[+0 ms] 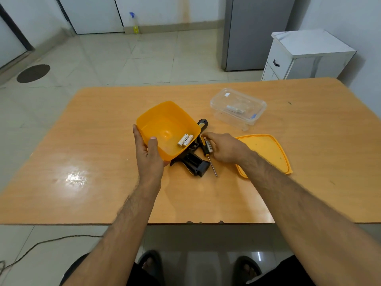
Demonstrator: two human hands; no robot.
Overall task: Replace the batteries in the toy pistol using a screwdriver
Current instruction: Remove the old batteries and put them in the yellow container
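My left hand point(147, 153) grips the near rim of an orange bowl point(162, 122) and holds it tilted toward me, above the toy. Two white batteries point(185, 139) lie in the bowl's low corner. Partly hidden under the bowl, the black and yellow toy pistol point(194, 163) lies on the table with its battery bay open. My right hand point(223, 147) rests beside it, fingers closed around a battery point(208, 145), right at the handle of the screwdriver point(207, 152), whose shaft points toward me.
An orange lid point(268, 149) lies on the wooden table point(92, 141) to the right of my right hand. A clear lidded plastic box point(238, 109) stands behind it. A white cabinet point(303, 56) is past the far right edge.
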